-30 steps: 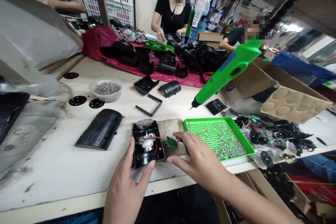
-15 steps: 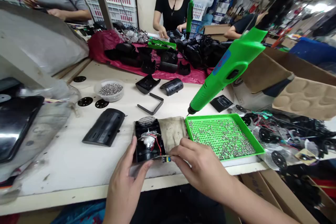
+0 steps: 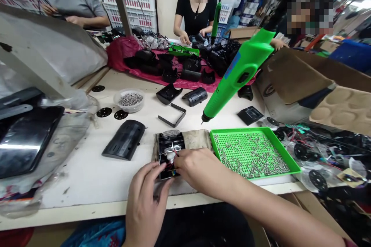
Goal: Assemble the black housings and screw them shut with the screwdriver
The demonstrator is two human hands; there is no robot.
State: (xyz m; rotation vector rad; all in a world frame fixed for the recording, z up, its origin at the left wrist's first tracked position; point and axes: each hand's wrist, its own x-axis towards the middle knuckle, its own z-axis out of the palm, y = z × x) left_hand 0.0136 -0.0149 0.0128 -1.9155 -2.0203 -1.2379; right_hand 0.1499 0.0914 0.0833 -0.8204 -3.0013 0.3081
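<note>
A black housing (image 3: 171,142) with a round mesh end, a white inner part and thin wires lies open on a stained cloth (image 3: 197,139) near the table's front edge. My left hand (image 3: 147,193) grips its lower left corner between thumb and fingers. My right hand (image 3: 197,170) reaches over the housing's right side, fingers pinched at the wires and a small board with a blue and yellow part. The exact grip is hidden by the fingers. Just above hangs a green electric screwdriver (image 3: 232,81), its tip pointing down, touched by neither hand.
A green tray of screws (image 3: 297,168) is right of my right hand. Left are a curved black cover (image 3: 124,139), black discs (image 3: 104,112) and a tub of small metal parts (image 3: 140,108). Behind lie a black bracket (image 3: 182,115) and more shells. A person (image 3: 195,17) works across the table.
My right hand has moved left over the housing, bringing the small board into its lower part. My left fingers have shifted along the corner. The screwdriver has swung slightly left; the view has shifted.
</note>
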